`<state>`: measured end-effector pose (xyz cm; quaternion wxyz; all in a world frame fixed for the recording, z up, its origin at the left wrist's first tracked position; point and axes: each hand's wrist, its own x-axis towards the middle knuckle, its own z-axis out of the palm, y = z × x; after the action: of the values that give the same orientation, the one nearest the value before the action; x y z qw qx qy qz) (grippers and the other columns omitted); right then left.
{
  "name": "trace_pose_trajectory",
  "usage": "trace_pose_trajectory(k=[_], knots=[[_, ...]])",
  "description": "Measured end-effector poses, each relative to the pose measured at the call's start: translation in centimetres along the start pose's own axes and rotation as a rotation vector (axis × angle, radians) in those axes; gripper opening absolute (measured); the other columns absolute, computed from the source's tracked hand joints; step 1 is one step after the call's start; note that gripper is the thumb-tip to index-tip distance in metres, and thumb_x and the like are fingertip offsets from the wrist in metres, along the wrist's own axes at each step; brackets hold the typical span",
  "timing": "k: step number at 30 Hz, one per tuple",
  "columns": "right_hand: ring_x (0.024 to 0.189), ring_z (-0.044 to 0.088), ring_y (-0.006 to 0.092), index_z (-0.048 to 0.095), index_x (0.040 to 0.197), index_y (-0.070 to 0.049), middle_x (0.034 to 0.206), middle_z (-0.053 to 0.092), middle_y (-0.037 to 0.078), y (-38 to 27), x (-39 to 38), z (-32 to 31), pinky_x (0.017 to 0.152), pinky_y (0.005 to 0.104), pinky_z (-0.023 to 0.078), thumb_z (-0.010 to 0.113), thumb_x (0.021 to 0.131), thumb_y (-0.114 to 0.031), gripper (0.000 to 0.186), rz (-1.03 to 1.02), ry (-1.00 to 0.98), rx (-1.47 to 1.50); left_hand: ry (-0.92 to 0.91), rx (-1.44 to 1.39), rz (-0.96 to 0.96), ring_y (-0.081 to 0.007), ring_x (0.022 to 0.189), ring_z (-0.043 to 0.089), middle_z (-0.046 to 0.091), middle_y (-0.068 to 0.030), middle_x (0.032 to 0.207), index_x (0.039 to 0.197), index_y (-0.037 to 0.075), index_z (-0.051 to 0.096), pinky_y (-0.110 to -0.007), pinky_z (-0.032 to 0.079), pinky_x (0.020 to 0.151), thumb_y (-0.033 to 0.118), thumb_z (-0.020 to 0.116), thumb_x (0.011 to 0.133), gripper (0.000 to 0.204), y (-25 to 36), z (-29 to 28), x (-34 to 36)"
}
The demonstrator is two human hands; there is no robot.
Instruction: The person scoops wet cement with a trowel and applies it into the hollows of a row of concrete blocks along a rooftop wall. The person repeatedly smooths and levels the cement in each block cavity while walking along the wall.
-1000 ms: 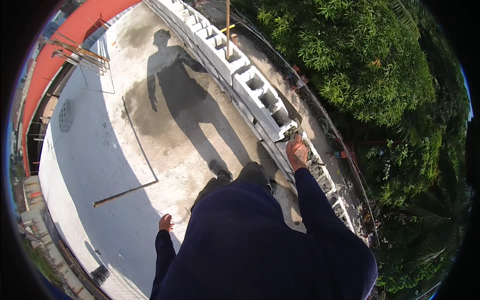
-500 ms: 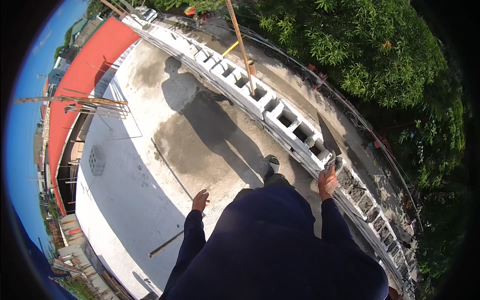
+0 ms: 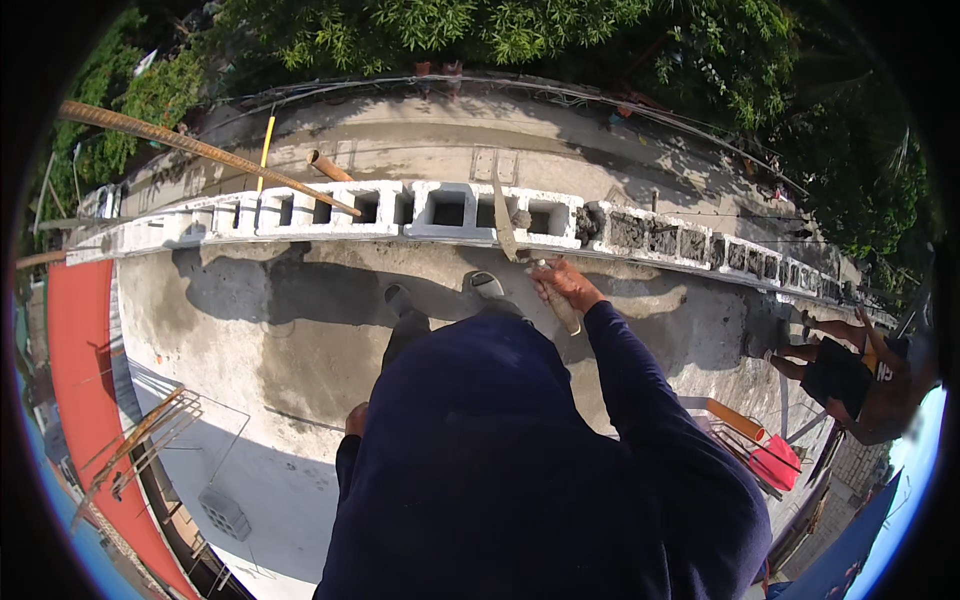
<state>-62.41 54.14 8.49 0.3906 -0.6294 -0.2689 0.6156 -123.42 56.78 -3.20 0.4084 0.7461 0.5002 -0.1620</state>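
My right hand (image 3: 568,285) is closed round the handle of a trowel (image 3: 504,222), just on my side of a low wall of hollow concrete blocks (image 3: 462,237). Its narrow-looking blade points away from me across the top of the wall, over the open block cells. Grey mortar (image 3: 590,224) sits at the end of the block right of the blade. Farther right, the cells (image 3: 627,232) are filled with rough mortar. My left hand (image 3: 357,418) hangs low beside my body, mostly hidden by my clothing, and its fingers do not show clearly.
A rusty rebar (image 3: 205,147) slants up from a block cell at left. Beyond the wall lies a paved lane (image 3: 420,140). Another person (image 3: 845,370) is at far right, near a pink bag (image 3: 775,462). A loose block (image 3: 225,512) and a bundle of rods (image 3: 140,440) are at lower left.
My view has turned to the right, so the wall now runs across it and another person shows. The trowel has swung over the open cells. My left hand has drawn in beside my body.
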Motion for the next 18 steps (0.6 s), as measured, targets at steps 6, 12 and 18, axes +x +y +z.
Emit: trace_pose_trajectory(k=[6,12,18], knots=[[0.052,0.050,0.0109,0.053,0.081,-0.007,0.063,0.051,0.001,1.5,-0.8,3.3,0.048,0.0261,0.043,0.059,0.083,-0.018,0.013,0.219,0.132,0.469,0.206,-0.723,-0.459,-0.0195,0.078,0.060,0.059,-0.0066,0.110,0.128,0.011,0.046,-0.030,0.045,0.061,0.032,0.050,0.086,0.048,-1.3,-18.8,5.3],[0.052,0.050,0.0090,0.051,0.076,-0.010,0.063,0.051,0.000,1.1,-6.1,4.4,0.047,0.0245,0.043,0.061,0.081,-0.019,0.015,0.212,0.436,0.431,0.044,-0.552,-0.450,-0.0207,0.077,0.059,0.057,-0.0045,0.107,0.127,0.015,0.045,-0.034,0.044,0.060,0.033,0.051,0.085,0.046,-3.7,-24.8,10.0],[0.079,0.061,0.0343,0.059,0.095,0.002,0.081,0.061,0.023,-2.2,-8.0,4.1,0.073,0.0398,0.047,0.061,0.080,-0.038,0.042,0.109,0.732,-0.841,-0.204,-0.333,-0.452,-0.0192,0.075,0.060,0.059,-0.0060,0.109,0.125,0.012,0.050,-0.031,0.047,0.059,0.035,0.053,0.083,0.048,-3.8,-21.6,15.6]])
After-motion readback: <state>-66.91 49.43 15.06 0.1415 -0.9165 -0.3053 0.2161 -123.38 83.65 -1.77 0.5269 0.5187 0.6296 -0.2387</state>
